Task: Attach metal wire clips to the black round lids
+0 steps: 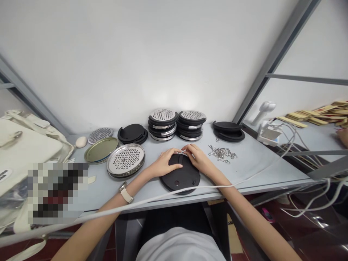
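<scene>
A black round disc (pixel 181 177) lies flat on the grey table (pixel 252 163) in front of me. My left hand (pixel 164 163) rests on its far left part, fingers curled over the top edge. My right hand (pixel 196 156) pinches a small metal piece at the disc's far rim, fingertips meeting those of the left. A pile of small metal hooks (pixel 222 153) lies just right of my right hand. Two stacks of black discs with perforated metal tops (pixel 163 124) (pixel 191 125) stand behind the hands.
A perforated metal tray (pixel 125 160), a brass-coloured lid (pixel 101 149) and black rings (pixel 132 134) lie at left; more black rings (pixel 228 130) at right. A white bag (pixel 24 145) sits far left. A white cable (pixel 168 195) crosses the table's front edge. Another person's hand (pixel 343 136) shows far right.
</scene>
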